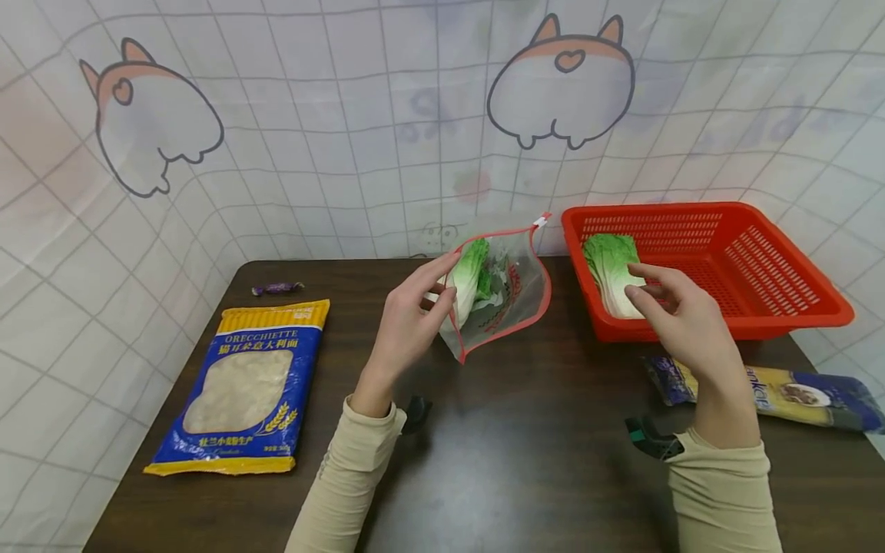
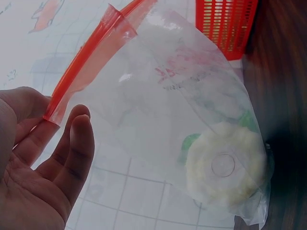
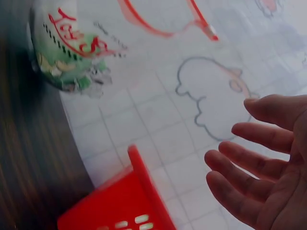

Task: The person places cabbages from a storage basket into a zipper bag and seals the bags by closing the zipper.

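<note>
My left hand [image 1: 408, 311] pinches the red rim of a clear zip bag [image 1: 525, 303] that stands with its mouth spread. Inside the bag is a small Chinese cabbage [image 1: 466, 284], its pale round base [image 2: 225, 163] showing through the plastic in the left wrist view. A second Chinese cabbage [image 1: 610, 265] leans in the left end of a red plastic basket [image 1: 795, 321]. Over that basket's front left part, my right hand [image 1: 684, 315] hovers with loosely bent, parted fingers. Nothing shows between those fingers in the right wrist view, where the hand [image 3: 268, 182] is apart from bag and basket.
A blue and yellow orecchiette packet [image 1: 242, 388] lies at the table's left, a purple wrapped candy [image 1: 278, 289] behind it. A long blue and yellow packet [image 1: 795, 393] lies before the basket, partly behind my right forearm. A patterned sheet [image 1: 332, 153] hangs behind the dark table [image 1: 512, 461].
</note>
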The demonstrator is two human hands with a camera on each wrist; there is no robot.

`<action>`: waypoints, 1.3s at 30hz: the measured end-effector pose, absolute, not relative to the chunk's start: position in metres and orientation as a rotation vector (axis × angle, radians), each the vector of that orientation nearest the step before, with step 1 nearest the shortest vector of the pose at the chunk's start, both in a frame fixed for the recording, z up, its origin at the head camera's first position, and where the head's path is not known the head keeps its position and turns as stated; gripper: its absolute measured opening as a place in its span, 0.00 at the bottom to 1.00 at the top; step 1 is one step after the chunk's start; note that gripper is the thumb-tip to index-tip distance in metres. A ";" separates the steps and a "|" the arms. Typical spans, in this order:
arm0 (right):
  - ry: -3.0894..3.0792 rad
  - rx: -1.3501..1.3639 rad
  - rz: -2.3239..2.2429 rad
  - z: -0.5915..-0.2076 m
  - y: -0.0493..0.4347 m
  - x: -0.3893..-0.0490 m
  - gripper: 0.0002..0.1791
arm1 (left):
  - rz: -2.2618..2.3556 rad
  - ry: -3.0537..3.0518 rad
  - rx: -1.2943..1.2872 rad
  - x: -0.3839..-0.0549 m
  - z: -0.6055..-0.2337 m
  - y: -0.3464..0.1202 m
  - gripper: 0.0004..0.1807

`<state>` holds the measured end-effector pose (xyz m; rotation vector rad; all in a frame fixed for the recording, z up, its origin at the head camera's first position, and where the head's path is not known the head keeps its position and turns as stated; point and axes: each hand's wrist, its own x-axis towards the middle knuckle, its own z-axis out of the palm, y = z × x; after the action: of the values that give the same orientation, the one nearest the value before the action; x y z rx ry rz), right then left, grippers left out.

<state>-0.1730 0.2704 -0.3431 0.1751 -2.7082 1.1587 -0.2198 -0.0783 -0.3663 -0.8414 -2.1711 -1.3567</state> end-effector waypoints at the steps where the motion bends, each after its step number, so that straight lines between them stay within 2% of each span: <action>1: -2.714 0.148 1.164 -0.344 0.274 -0.174 0.28 | -1.357 -2.177 -0.841 -0.220 -0.366 -0.078 0.23; 14: -2.957 0.154 1.034 -0.339 0.303 -0.213 0.34 | -1.359 -2.221 -0.829 -0.219 -0.366 -0.076 0.24; 20: -3.118 0.151 1.140 -0.330 0.317 -0.243 0.37 | -1.353 -2.223 -0.837 -0.218 -0.366 -0.075 0.24; 28: -3.205 0.148 1.321 -0.330 0.336 -0.275 0.35 | -1.321 -2.234 -0.848 -0.221 -0.360 -0.077 0.24; 39: -3.386 0.203 1.600 -0.346 0.351 -0.291 0.37 | -1.347 -2.268 -0.828 -0.223 -0.360 -0.078 0.24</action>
<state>-0.2914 0.3509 -0.3462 0.2027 -3.3856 1.5997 -0.2230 -0.0778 -0.3600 -0.8283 -2.2683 -1.3470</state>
